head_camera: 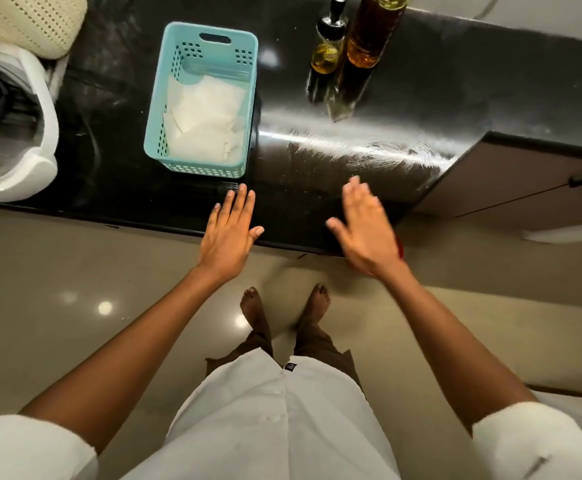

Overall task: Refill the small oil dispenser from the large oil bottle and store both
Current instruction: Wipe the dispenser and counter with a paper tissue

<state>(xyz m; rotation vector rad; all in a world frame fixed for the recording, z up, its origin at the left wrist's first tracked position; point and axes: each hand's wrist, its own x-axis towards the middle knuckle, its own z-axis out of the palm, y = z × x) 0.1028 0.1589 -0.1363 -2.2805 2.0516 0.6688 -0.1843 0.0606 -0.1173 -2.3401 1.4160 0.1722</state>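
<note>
Left hand [228,237]: my fingers [243,200] lie straight and released, holding nothing, over the near edge of the surface [421,98].
Right hand [365,233]: fingers spread and released, holding nothing, slightly blurred, over the same edge.
Small oil dispenser [327,50]: upright at the far side, yellow oil low inside.
Large oil bottle [372,32]: upright, just right of the dispenser, amber oil.
Basket [252,98]: teal, left of both bottles, white sheets inside.

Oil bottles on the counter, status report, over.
Left hand and right hand open, empty. Small oil dispenser and large oil bottle upright, side by side at back of counter, untouched. Teal basket to their left, not blocking.
</note>
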